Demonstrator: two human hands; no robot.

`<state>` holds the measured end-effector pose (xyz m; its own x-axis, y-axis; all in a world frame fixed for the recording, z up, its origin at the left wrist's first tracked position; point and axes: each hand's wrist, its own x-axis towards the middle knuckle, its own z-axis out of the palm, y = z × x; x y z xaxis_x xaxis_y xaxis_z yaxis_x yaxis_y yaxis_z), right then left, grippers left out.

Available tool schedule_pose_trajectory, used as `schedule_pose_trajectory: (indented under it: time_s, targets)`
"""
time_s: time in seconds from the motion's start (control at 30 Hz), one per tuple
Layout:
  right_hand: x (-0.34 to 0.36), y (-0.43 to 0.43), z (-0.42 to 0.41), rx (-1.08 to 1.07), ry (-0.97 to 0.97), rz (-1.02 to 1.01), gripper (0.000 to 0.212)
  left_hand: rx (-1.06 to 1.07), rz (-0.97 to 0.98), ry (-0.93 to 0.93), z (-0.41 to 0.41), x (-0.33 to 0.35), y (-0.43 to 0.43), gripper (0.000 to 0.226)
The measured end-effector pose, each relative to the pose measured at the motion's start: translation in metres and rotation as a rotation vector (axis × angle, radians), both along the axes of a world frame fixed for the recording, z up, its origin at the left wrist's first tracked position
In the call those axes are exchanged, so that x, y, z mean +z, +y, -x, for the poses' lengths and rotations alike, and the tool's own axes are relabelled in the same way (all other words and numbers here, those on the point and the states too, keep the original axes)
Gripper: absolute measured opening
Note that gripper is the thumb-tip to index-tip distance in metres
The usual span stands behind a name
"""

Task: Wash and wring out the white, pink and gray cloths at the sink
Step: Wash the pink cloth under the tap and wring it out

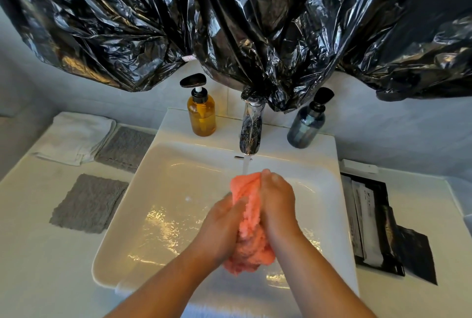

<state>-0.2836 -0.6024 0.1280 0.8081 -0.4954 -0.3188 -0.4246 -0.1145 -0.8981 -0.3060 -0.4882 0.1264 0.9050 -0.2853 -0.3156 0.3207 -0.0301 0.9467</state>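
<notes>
pink cloth (249,218) | both hands grip | mid-sink (163,164), under tap (251,133)

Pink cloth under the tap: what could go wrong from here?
1. Water hits the pink cloth high up between the left hand and right hand; spray may wet the near gray cloth beside the sink.
2. Black plastic drapes over the tap; shutting it off could snag.

Glossy ceramic sink (329,154); chrome faucet (250,128); nubby pink cloth (249,218); crinkled shiny plastic sheeting (229,16).
</notes>
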Motion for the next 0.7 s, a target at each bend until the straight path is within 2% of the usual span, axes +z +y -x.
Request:
schedule_pose_trajectory:
  time_s: [0.07,0.13,0.17,0.23,0.27,0.37,0.4,0.5,0.6,0.7]
  targets:
    - [-0.005,-0.006,-0.008,-0.091,0.043,-0.11,0.033,0.081,0.069,-0.025,0.01,-0.006,-0.001,0.05]
    - [-0.007,-0.009,-0.008,-0.209,0.011,-0.301,0.018,0.191,0.131,-0.04,0.018,-0.009,-0.005,0.058]
    - [-0.005,-0.008,-0.006,-0.281,-0.014,-0.437,0.015,0.246,0.123,-0.026,0.022,-0.009,-0.007,0.055]
    - [-0.001,-0.002,0.002,-0.31,-0.077,-0.6,0.027,0.412,0.066,0.021,0.019,-0.011,-0.013,0.03]
    - [0.0,0.004,0.01,-0.242,-0.094,-0.592,0.029,0.502,0.031,0.032,0.012,-0.012,-0.013,0.016]
    - [0.003,0.023,0.04,-0.047,-0.11,-0.316,0.019,0.61,0.006,0.028,-0.016,-0.006,-0.01,0.02]
    - [0.004,0.03,0.05,-0.033,-0.134,-0.248,0.02,0.591,0.01,0.025,-0.022,-0.002,-0.01,0.021]
    - [0.005,0.046,0.054,-0.081,-0.172,-0.09,0.042,0.436,0.007,0.009,-0.023,0.013,-0.017,0.027]
    - [0.017,0.042,0.032,-0.108,-0.157,0.017,0.036,0.319,0.007,0.033,-0.016,0.017,-0.019,0.034]
    - [0.02,0.026,0.01,-0.058,-0.088,0.028,0.028,0.25,0.004,0.076,-0.011,0.016,-0.013,0.039]
